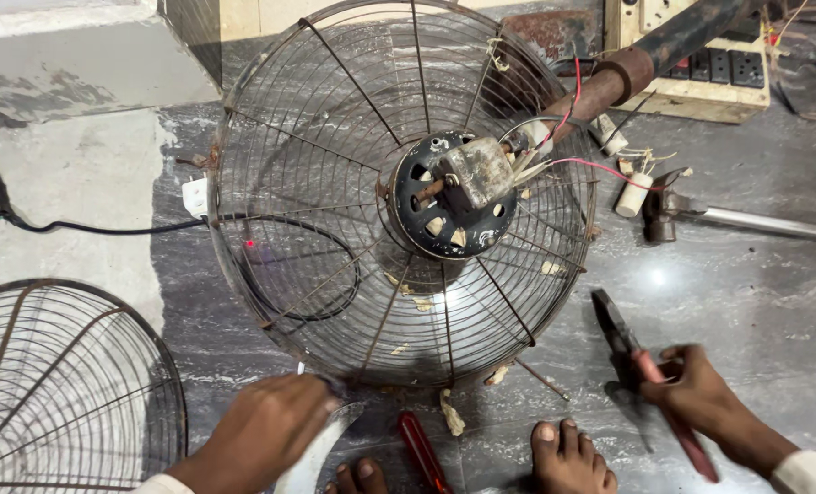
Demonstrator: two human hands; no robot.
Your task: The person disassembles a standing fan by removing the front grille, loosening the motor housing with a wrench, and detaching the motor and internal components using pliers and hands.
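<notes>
1. Two hands work at the near edge of a rusty wire fan guard point(335, 183), which lies on the grey stone floor point(756, 293) with its motor point(458, 192) facing up, so the hub and its wiring are open to reach from above.
2. Our left hand point(266, 430) is closed over a curved pale metal blade point(321, 453), touching the guard's lower rim; the grip looks like it steadies the blade against the floor.
3. Our right hand point(701, 393) is wrapped around the red handles of a pair of pliers point(637, 366), their dark nose pointing up toward the guard, just beside its rim but apart from it.
4. Between our bare feet point(568, 457), a red-handled screwdriver point(421, 448) lies on the floor, kept near.
5. Red and white wires point(591, 165) trail from the motor toward a rusty pipe point(609, 82); a hammer point(701, 215) rests beyond them.
6. A second wire guard point(60, 384) lies set aside, well apart on the left.
</notes>
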